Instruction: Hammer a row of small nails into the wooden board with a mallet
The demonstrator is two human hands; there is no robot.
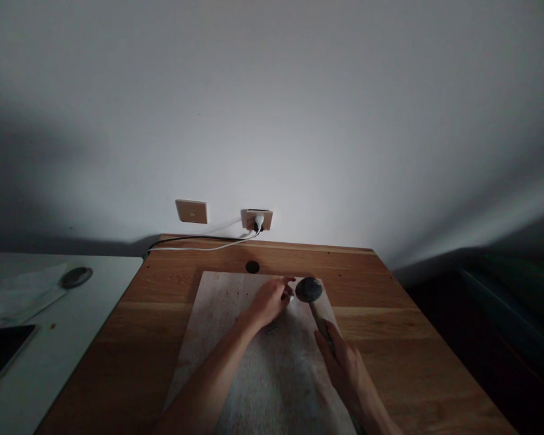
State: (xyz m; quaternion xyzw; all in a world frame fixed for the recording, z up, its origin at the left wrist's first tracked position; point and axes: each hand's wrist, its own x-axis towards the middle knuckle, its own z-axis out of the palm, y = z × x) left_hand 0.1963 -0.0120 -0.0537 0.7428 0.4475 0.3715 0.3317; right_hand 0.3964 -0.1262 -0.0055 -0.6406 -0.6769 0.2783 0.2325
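Note:
My right hand (344, 362) is wrapped around the handle of a rubber mallet (309, 290). The mallet's dark round head is raised near the far right corner of a pale wooden board (226, 338). Just left of that head, my left hand (272, 299) is over the board with its fingers pinched. A small whitish piece (291, 298) shows at those fingertips, too small to name. Several thin dark pieces that look like nails (272, 328) lie on the board beside my left wrist.
The board rests on a brown wooden table (399, 338) against a wall. A socket (259, 220) holds a white plug, with cables along the table's back edge. At left, a white surface (72, 338) bears a dark phone-like slab (4, 350), thin white sheets (25, 293) and a dark disc (76, 277).

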